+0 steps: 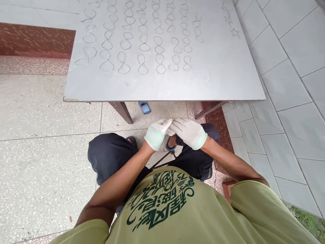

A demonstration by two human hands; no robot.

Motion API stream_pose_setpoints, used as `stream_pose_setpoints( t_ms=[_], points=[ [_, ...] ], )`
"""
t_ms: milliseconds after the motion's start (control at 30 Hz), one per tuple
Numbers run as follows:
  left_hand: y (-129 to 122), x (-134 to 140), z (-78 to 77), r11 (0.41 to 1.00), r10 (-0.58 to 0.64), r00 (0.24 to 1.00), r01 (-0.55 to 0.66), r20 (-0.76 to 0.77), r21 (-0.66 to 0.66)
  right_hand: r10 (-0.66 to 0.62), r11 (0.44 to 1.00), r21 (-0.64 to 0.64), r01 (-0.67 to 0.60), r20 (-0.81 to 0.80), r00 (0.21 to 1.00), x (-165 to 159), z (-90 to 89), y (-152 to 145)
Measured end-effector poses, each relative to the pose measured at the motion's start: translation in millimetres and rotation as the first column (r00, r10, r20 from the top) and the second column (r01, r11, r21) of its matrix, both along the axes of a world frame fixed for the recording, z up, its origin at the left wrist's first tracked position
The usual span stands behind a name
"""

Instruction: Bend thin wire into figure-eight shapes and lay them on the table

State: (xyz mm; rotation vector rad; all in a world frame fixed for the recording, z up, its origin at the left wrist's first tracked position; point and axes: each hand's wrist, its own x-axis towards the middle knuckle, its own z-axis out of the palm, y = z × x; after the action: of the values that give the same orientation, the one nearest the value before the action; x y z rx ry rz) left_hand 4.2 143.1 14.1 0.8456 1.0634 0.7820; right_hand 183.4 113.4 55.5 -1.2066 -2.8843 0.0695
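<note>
My left hand (157, 131) and my right hand (189, 131), both in white knitted gloves with pale green cuffs, meet in front of the table's near edge, above my lap. A thin, dark, curved wire (161, 117) sticks up from between their fingertips. The left thumb and fingers are pinched together on it. My right fingers lie close together and touch the left fingertips, closed around the same spot. Most of the wire is hidden by the gloves. On the white tabletop (218, 78) lie rows of wire pieces bent into figure-eight shapes (160, 64).
A wire star (235, 32) lies near the tabletop's right edge, with more star shapes behind it. Wooden table legs (122, 112) stand before my knees. Under the table is a blue object (144, 107), partly blurred. A tiled wall (286, 88) runs along the right.
</note>
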Motion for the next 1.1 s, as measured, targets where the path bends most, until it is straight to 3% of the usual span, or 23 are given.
stream_pose_setpoints(
  t_ms=[133, 233, 300, 367, 433, 500, 533, 600, 667, 733, 900, 1100],
  points=[
    [8.9, -9.4, -8.7, 0.996, 0.092, 0.996, -0.092, -0.015, 0.000, 0.000, 0.999, -0.038, -0.001, -0.031, 1.000, -13.7, -7.6, 15.5],
    [12.2, -24.8, -2.4, 0.975, 0.200, 0.978, -0.192, -0.061, 0.112, 0.030, 0.997, -0.061, -0.037, -0.103, 0.994, -25.7, -0.5, 27.8],
    [12.4, -38.2, 10.6, 0.929, 0.322, 0.943, -0.297, -0.085, 0.222, 0.076, 0.993, -0.073, -0.092, -0.200, 0.977, -33.6, 9.9, 33.2],
    [12.1, -52.1, 30.2, 0.884, 0.378, 0.919, -0.323, -0.111, 0.337, 0.081, 0.991, -0.076, -0.111, -0.319, 0.944, -40.6, 24.9, 35.7],
    [12.9, -64.4, 53.8, 0.832, 0.425, 0.900, -0.350, -0.090, 0.432, -0.059, 0.996, -0.091, 0.022, -0.427, 0.902, -47.7, 42.6, 37.9],
    [16.2, -73.5, 77.8, 0.800, 0.437, 0.897, -0.351, -0.070, 0.487, -0.322, 0.947, -0.194, 0.257, -0.553, 0.769, -56.3, 60.0, 43.7],
    [18.9, -76.8, 88.8, 0.800, 0.428, 0.898, -0.327, -0.097, 0.503, -0.401, 0.915, -0.303, 0.268, -0.587, 0.704, -61.3, 67.8, 48.7],
    [26.4, -81.5, 107.3, 0.805, 0.408, 0.896, -0.264, -0.175, 0.531, -0.503, 0.841, -0.511, 0.179, -0.613, 0.610, -72.2, 81.0, 62.4],
    [36.3, -84.9, 119.9, 0.815, 0.378, 0.895, -0.199, -0.238, 0.544, -0.548, 0.770, -0.634, 0.080, -0.590, 0.594, -81.8, 91.4, 78.4],
    [48.3, -88.4, 126.5, 0.815, 0.345, 0.904, -0.154, -0.254, 0.559, -0.574, 0.732, -0.680, 0.036, -0.588, 0.569, -87.9, 100.2, 93.1],
    [83.2, -97.7, 126.0, 0.765, 0.268, 0.951, -0.112, -0.156, 0.634, -0.648, 0.719, -0.694, 0.030, -0.654, 0.391, -92.7, 118.5, 114.7],
    [114.6, -98.7, 133.6, 0.769, 0.225, 0.958, -0.062, -0.179, 0.636, -0.702, 0.707, -0.705, 0.050, -0.692, 0.167, -98.5, 119.0, 128.1]
  ],
)
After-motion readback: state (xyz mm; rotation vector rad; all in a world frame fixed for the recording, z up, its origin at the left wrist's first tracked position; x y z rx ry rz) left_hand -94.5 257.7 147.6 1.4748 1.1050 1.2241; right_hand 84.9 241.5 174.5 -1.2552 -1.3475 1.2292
